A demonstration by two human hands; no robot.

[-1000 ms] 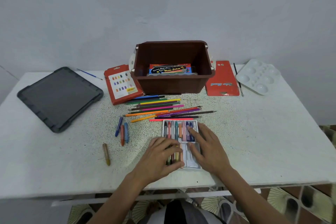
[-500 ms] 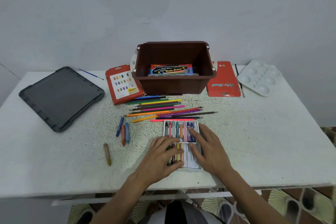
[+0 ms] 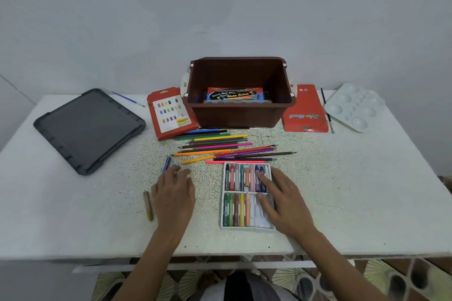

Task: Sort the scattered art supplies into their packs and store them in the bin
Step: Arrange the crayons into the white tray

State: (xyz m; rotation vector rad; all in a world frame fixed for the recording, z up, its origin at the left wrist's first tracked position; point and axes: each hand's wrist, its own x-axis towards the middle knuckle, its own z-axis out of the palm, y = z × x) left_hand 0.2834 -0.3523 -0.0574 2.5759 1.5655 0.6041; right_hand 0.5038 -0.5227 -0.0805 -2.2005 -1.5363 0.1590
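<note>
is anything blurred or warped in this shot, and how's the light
Head view: the left hand is smeared with motion blur at its fingers, while the right hand on the crayon tray looks sharper. Head view: the table edges bow from the wide-angle lens. Head view: light is soft and even, with no glare and only faint shadow by the bin.

Soft, even indoor light, fairly dim, with a cool bluish cast. The white tabletop point(image 3: 342, 190) is the brightest area and shows no glare. Shadows are faint and soft-edged, deepest inside the brown bin point(image 3: 239, 73). The left hand point(image 3: 173, 195) has blurred fingers point(image 3: 182, 173). Wide-angle distortion bows the tabletop's edges.
</note>
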